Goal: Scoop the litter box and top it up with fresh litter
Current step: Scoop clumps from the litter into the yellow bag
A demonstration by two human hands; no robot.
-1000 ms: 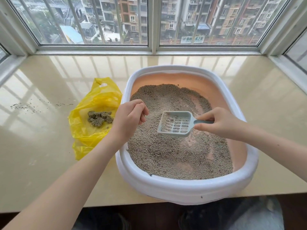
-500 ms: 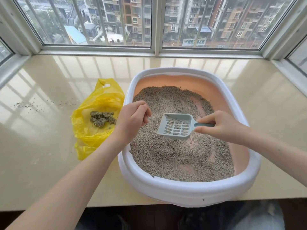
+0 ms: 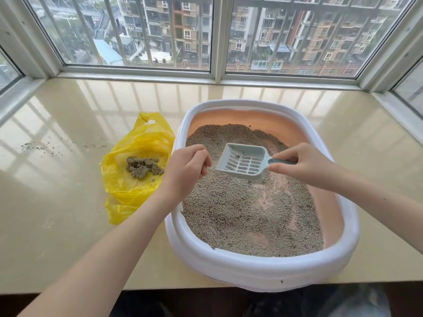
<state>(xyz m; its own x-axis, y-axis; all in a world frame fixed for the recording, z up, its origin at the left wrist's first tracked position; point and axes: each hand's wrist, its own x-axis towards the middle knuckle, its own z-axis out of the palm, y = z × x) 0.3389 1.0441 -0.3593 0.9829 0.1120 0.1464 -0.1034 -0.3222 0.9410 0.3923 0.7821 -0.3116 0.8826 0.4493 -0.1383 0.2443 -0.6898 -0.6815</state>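
Note:
A white-rimmed litter box [image 3: 263, 268] with a peach inside sits on the window sill. Grey litter [image 3: 240, 213] lies unevenly in it, with bare patches of the bottom showing on the right. My right hand [image 3: 306, 165] pinches the handle of a pale blue slotted scoop [image 3: 245, 162], held just above the litter. Only a few grains lie in the scoop. My left hand [image 3: 185, 170] is curled into a fist over the box's left rim, with nothing visible in it.
A yellow plastic bag [image 3: 137, 145] lies open to the left of the box with dark litter clumps [image 3: 143, 167] in it. Loose grains [image 3: 39, 146] are scattered on the beige sill at far left. Window frames border the sill behind and at both sides.
The scoop has stayed over the middle of the litter in my right hand, tilting a little. My left fist has kept its place at the left rim.

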